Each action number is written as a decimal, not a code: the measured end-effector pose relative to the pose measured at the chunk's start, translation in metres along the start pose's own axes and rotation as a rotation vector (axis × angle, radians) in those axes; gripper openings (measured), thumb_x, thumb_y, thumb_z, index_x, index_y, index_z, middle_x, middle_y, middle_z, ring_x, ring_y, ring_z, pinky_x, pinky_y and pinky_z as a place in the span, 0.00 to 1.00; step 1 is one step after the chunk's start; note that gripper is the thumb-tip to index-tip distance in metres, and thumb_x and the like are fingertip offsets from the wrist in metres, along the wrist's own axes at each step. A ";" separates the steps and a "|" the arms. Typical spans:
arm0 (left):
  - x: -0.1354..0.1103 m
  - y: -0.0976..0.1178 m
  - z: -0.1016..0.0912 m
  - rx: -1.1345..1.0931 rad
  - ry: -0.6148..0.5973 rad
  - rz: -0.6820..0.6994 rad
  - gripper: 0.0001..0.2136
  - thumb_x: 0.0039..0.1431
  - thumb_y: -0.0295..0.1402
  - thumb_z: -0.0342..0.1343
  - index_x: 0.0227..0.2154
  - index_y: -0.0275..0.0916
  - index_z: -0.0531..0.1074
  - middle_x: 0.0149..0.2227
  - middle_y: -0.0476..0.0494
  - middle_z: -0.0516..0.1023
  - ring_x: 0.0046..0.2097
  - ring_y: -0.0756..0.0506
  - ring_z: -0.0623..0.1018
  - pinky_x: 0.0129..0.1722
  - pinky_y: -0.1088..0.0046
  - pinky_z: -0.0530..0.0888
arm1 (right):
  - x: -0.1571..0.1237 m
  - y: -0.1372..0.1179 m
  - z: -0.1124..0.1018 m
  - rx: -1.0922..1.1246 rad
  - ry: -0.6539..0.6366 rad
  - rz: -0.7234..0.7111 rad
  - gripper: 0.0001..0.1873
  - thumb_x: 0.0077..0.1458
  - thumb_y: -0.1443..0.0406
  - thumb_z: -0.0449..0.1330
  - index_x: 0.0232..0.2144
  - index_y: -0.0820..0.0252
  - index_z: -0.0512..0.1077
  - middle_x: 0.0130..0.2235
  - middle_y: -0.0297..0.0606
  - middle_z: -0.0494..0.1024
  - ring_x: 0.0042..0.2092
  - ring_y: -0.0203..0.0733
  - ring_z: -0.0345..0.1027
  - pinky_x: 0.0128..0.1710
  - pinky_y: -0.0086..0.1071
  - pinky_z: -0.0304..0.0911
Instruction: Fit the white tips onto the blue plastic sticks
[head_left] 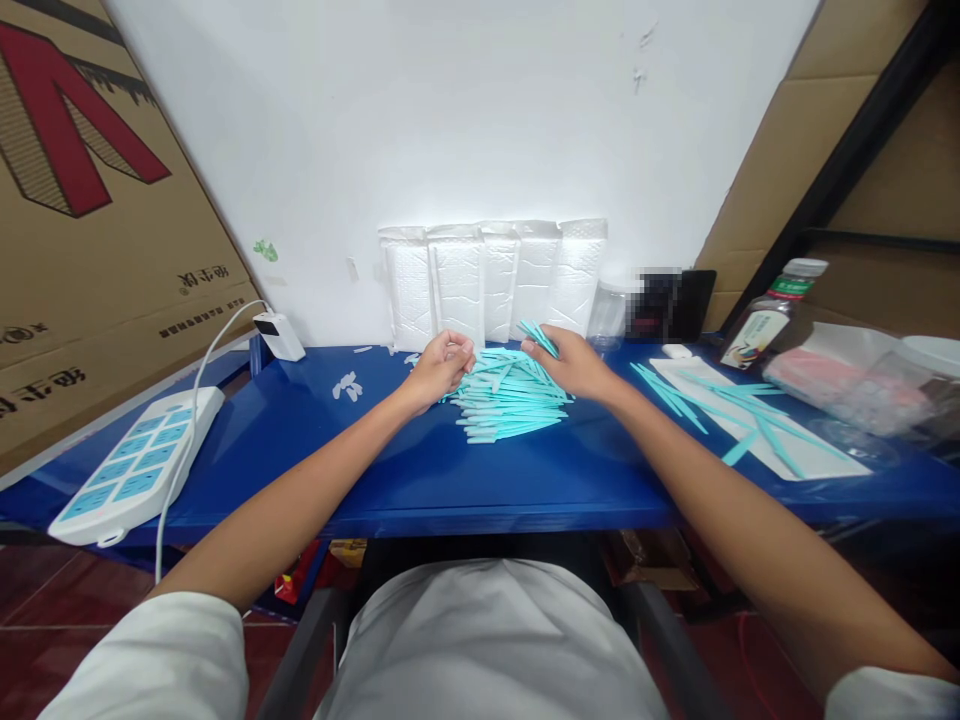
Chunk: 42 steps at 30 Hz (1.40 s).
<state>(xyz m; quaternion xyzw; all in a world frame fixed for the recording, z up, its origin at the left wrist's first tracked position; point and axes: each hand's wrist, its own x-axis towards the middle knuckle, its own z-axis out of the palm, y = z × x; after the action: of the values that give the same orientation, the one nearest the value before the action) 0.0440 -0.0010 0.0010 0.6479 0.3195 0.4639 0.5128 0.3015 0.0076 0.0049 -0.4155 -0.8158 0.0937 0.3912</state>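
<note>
A heap of slim turquoise sticks point(514, 400) lies on the blue table, most of them pointing left to right, with paler ends on the left. My right hand point(576, 362) is at the heap's upper right, closed round several turquoise sticks point(537, 335) that jut up and left from its fingers. At the heap's upper left, my left hand point(441, 364) has its fingers curled together in a pinch. Whatever it may hold is too small to make out. Small whitish translucent pieces point(347, 386) are scattered on the table left of that hand.
White padded envelopes point(491, 280) lean on the wall behind the heap. More turquoise sticks lie on a white envelope point(825, 455) at right, near a bottle point(761, 315) and a clear jar point(611, 310). A power strip point(139, 465) and white device point(279, 336) sit left.
</note>
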 end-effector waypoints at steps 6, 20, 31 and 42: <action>-0.001 -0.009 0.008 0.001 -0.042 -0.020 0.23 0.59 0.53 0.64 0.39 0.42 0.63 0.26 0.56 0.67 0.18 0.57 0.55 0.17 0.79 0.50 | -0.004 -0.014 0.010 0.078 -0.008 -0.053 0.19 0.68 0.50 0.54 0.38 0.59 0.72 0.38 0.41 0.80 0.40 0.47 0.71 0.41 0.36 0.62; 0.006 -0.024 0.004 0.282 -0.032 0.045 0.18 0.68 0.51 0.54 0.43 0.40 0.63 0.20 0.59 0.62 0.20 0.53 0.57 0.22 0.77 0.53 | 0.000 -0.001 0.012 0.025 -0.016 0.019 0.18 0.70 0.53 0.51 0.35 0.58 0.70 0.32 0.39 0.79 0.36 0.46 0.71 0.39 0.35 0.61; 0.011 -0.028 -0.016 0.666 0.147 0.063 0.13 0.67 0.45 0.53 0.36 0.39 0.69 0.21 0.55 0.61 0.25 0.49 0.61 0.28 0.73 0.56 | 0.004 0.032 -0.002 -0.228 -0.022 0.189 0.14 0.70 0.57 0.51 0.35 0.57 0.70 0.33 0.43 0.82 0.37 0.49 0.74 0.38 0.36 0.59; 0.008 0.005 -0.029 0.136 0.129 -0.328 0.12 0.61 0.27 0.49 0.46 0.36 0.70 0.26 0.54 0.61 0.20 0.54 0.53 0.19 0.77 0.49 | 0.007 0.043 -0.002 -0.165 -0.029 0.193 0.17 0.70 0.55 0.49 0.38 0.57 0.73 0.45 0.47 0.82 0.48 0.54 0.74 0.47 0.39 0.62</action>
<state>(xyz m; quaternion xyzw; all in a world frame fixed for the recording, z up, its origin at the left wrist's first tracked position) 0.0193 0.0156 0.0094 0.5893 0.4837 0.3919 0.5149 0.3266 0.0396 -0.0105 -0.5214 -0.7825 0.0695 0.3332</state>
